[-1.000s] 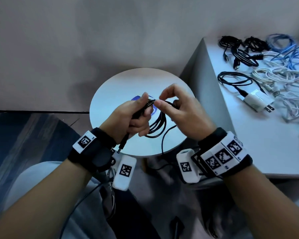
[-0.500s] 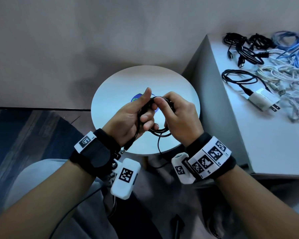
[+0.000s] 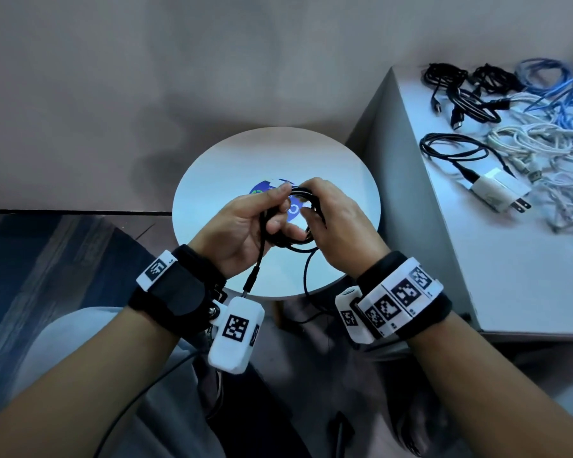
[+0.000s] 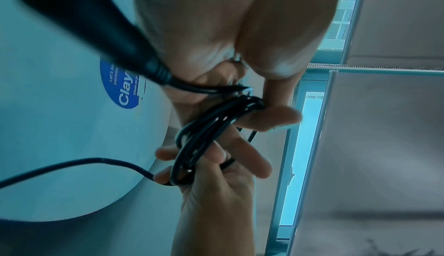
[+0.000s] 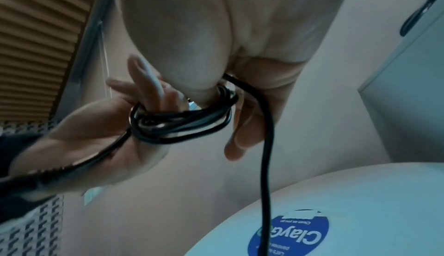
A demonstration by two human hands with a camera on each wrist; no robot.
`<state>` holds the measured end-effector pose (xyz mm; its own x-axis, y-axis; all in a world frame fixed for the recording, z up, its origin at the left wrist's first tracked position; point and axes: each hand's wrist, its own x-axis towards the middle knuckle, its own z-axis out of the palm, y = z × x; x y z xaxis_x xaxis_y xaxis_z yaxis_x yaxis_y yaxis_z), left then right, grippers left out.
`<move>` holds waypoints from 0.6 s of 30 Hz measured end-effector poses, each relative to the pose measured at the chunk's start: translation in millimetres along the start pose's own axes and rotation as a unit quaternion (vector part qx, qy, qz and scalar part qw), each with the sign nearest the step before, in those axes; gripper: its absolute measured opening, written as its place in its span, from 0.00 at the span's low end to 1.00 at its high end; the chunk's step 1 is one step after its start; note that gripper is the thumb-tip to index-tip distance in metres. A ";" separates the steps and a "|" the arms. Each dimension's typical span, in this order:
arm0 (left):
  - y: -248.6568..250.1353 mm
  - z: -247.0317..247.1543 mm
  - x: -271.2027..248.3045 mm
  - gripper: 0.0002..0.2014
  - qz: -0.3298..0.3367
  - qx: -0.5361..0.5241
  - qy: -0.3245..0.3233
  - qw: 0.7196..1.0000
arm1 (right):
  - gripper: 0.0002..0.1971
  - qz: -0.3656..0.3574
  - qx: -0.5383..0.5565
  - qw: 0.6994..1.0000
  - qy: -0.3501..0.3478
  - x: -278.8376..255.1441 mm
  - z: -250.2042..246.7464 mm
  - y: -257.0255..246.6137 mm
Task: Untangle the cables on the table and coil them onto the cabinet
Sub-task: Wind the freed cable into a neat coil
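**Coil in both hands**

While the round surface point(image 3: 328, 180) is lying below, you are gripping the black cable point(image 3: 288, 239) coil with your left hand point(image 3: 242, 233) and right hand point(image 3: 341, 226), fingers curled round its loops; one plug end is dangling.

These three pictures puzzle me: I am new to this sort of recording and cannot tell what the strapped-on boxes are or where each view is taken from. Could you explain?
No machine here: a person works with bare hands. The white boxes on the wristbands are small cameras. The wide picture comes from a camera on the head, looking down; the two close-ups look along each wrist at the fingers. Both the left hand and the right hand hold one black cable, wound into a small coil above a round white table that has a blue sticker. One plug end dangles below the left hand. To the right, a white cabinet carries more cables, black, white and blue, and a white charger.
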<state>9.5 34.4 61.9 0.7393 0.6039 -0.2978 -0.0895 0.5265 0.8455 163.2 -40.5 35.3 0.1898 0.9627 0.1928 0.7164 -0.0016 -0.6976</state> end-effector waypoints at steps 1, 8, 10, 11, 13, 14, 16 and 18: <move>0.0 0.6 0.3 0.13 -0.003 0.012 0.001 1.000 | 0.07 0.012 -0.003 1.000 -0.008 -0.1 0.8 0.0; 8.6 -7.5 -0.1 0.17 0.007 -0.059 -0.068 0.996 | 0.05 0.077 0.226 0.969 -0.060 0.6 -18.7 -7.8; 12.0 -12.4 -1.6 0.19 0.026 -0.134 -0.076 0.988 | 0.08 0.102 0.333 0.935 -0.059 2.9 -26.1 -6.7; 13.7 -14.3 -2.1 0.20 0.040 -0.168 -0.072 0.982 | 0.08 0.116 0.397 0.908 -0.070 3.5 -28.8 -6.5; 17.9 -13.6 -4.0 0.21 0.074 -0.217 -0.055 0.972 | 0.06 0.140 0.502 0.847 -0.105 2.5 -29.5 -9.3; 20.0 -12.8 -5.1 0.23 0.094 -0.234 -0.041 0.967 | 0.06 0.152 0.516 0.834 -0.121 0.6 -26.0 -11.3; 25.9 -12.4 -7.8 0.26 0.144 -0.253 -0.027 0.956 | 0.11 0.179 0.464 0.854 -0.156 -5.8 -11.5 -15.7; 34.6 -13.9 -10.5 0.24 0.185 -0.267 -0.032 0.945 | 0.17 0.195 0.365 0.889 -0.195 -14.1 8.2 -17.6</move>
<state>-10.6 54.6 88.2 0.6295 0.7769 0.0159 -0.6610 0.5246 0.5366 142.4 -51.9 39.1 -0.0211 0.9485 -0.3161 -0.0059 -0.3162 -0.9487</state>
